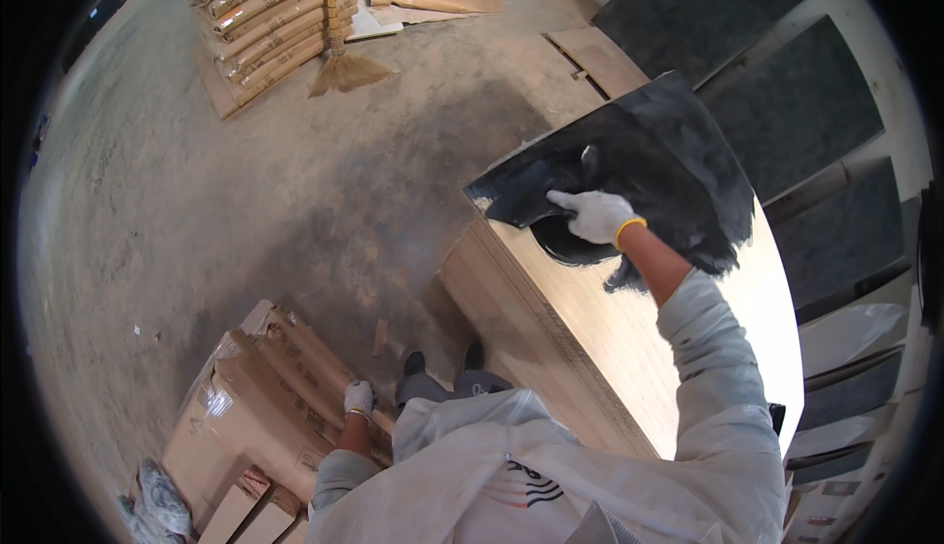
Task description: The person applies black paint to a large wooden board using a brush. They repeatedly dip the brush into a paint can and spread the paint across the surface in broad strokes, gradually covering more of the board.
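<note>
My right hand [598, 217], in a white glove with a yellow cuff, is over the wet-looking black coating [659, 151] on a pale wooden panel [629, 332]. Its index finger points left and the other fingers look curled in. Whatever lies under them is hidden against the black. Just beyond the hand is a small white spot [588, 158] that I cannot make out. Streaky black edges end partway along the panel, which tops a wooden stack [531, 318]. Low at the left, my gloved left hand [359, 396] hangs with curled fingers beside flat cardboard packages [285, 372].
Dark panels [792, 101] lean along the right side. A broom [344, 72] stands against a pile of wrapped packages [270, 23] at the far left. Dark dust stains the concrete floor [324, 200]. Crumpled plastic [162, 505] lies at the lower left.
</note>
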`<state>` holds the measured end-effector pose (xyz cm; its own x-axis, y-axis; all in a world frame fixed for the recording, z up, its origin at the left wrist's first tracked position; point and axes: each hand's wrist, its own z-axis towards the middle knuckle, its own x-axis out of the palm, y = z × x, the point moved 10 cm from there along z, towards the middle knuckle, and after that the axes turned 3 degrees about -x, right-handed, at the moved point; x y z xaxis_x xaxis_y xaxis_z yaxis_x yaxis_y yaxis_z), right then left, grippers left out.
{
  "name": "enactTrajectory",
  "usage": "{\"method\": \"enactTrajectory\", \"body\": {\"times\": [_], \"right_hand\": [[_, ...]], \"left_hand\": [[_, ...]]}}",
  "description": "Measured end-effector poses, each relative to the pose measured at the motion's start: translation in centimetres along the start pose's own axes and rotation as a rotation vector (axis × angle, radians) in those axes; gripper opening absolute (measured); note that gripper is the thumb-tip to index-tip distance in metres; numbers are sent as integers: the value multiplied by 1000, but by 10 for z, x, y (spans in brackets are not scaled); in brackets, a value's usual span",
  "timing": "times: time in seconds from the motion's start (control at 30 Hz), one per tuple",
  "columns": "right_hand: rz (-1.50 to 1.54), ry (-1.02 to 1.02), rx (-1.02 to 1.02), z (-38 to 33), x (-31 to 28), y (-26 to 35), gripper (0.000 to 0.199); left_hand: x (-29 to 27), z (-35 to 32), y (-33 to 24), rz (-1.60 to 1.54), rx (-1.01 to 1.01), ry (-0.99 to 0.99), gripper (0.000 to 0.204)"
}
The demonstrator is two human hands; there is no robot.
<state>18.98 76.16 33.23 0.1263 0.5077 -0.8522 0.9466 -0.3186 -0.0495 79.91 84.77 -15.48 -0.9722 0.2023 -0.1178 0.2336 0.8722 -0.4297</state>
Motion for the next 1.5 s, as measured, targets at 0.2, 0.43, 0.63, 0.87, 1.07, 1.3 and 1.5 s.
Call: {"method": "enactTrajectory", "body": {"times": [0.2,0.43,0.63,0.87,1.07,1.3,1.5], "right_hand": [[57,-133,-20,10,-2,-40,71],[81,-41,92,-16,-3,-137,74],[89,-112,-59,38,-21,-151,72],[-11,-76,-89,-4,-20,-190,66],[-242,-15,-236,8,-23,-165,73],[-326,34,-397,-38,12,-135,71],[-359,-51,-337,-36,-2,-200,70]], "left_hand": [[41,-1,1,380,114,57,20],[72,-49,0,143,130,-7,24],[65,-76,-3,221,68,-79,25],[53,-88,28,73,62,-151,25],[48,-118,59,-47,-4,-246,25],[69,-125,97,-115,11,-220,26],[54,-128,89,-181,-59,-277,22]]}}
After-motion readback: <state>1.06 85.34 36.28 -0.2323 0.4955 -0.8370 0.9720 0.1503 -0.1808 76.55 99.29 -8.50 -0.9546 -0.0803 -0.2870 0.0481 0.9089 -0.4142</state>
